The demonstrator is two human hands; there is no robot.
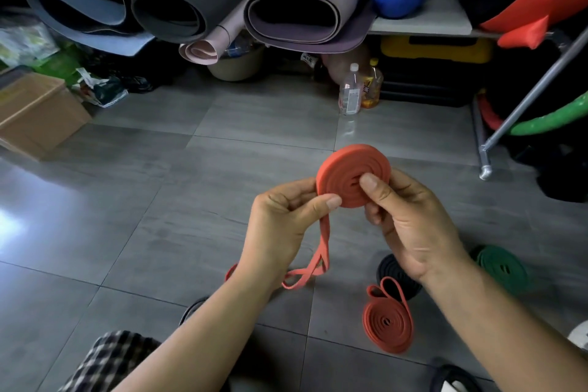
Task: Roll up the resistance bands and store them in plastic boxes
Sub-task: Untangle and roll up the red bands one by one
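Hands at centre frame both pinch a coiled orange band [353,175]: left hand [283,226] on the loose tail, right hand [410,226] thumb on the coil.

Both hands, left [283,226] and right [410,226], pinch a half-rolled orange band [351,173] above the floor [159,200]; its tail hangs down.

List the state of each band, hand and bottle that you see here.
Held orange band: partly rolled, tail hanging loose.
Left hand: pinching the coil's edge.
Right hand: gripping the coil, thumb on its centre.
Second orange band: rolled, lying flat.
Black band: rolled, partly hidden.
Green band: rolled, lying flat.
Clear bottle: upright, capped.
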